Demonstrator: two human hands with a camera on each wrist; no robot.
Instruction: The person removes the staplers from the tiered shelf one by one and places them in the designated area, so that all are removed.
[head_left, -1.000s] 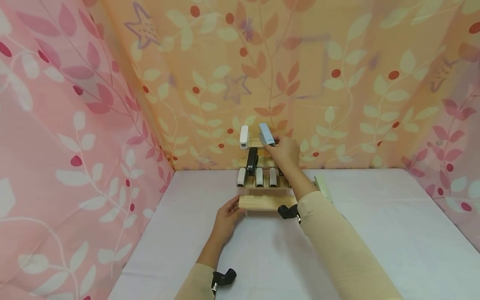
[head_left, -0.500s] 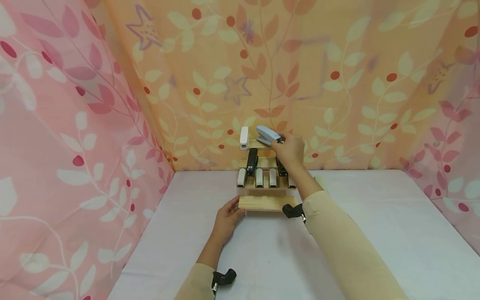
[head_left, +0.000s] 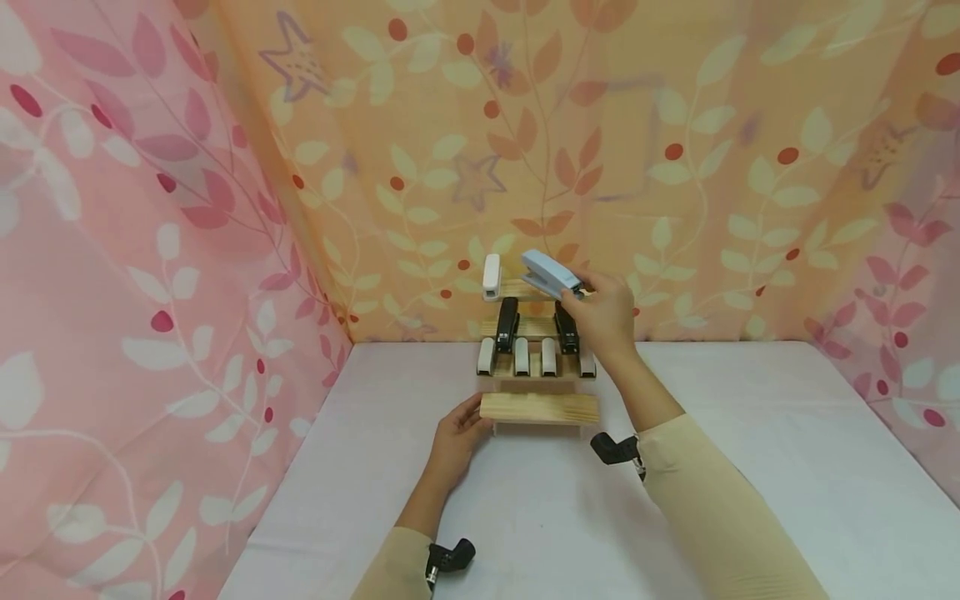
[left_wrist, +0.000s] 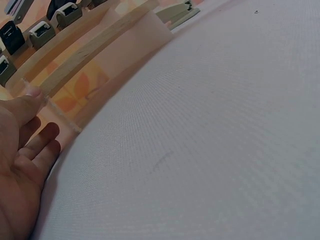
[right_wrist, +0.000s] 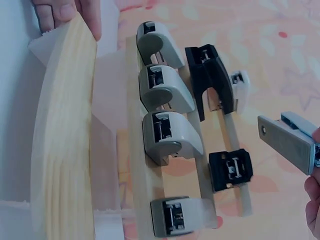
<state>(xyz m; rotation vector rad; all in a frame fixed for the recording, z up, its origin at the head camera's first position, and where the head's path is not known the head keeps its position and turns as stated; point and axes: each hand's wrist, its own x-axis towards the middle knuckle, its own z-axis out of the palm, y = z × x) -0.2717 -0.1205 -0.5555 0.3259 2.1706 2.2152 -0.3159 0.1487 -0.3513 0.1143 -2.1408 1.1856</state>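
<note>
My right hand [head_left: 606,317] pinches a light blue stapler [head_left: 551,273] by its rear end, tilted, above the top tier of a stepped wooden rack [head_left: 538,407]. In the right wrist view that stapler [right_wrist: 286,144] hangs apart from the rack. My left hand [head_left: 454,435] grips the left end of the rack's lowest board, thumb at its corner. A white stapler [head_left: 491,277] stands on the top tier's left. Two black staplers [head_left: 507,325] occupy the tier below. Several white-and-grey staplers [head_left: 522,357] line the tier under those. The lowest board is bare.
A pale green stapler [left_wrist: 179,14] lies on the table beyond the rack's right end; my right arm hides it in the head view. White cloth covers the table [head_left: 525,517]. A flowered curtain [head_left: 465,167] rises close behind the rack.
My right hand has drawn the light blue stapler slightly right and turned it, its rear end swinging right. The right black stapler has come into view. My left hand stays at the board.
</note>
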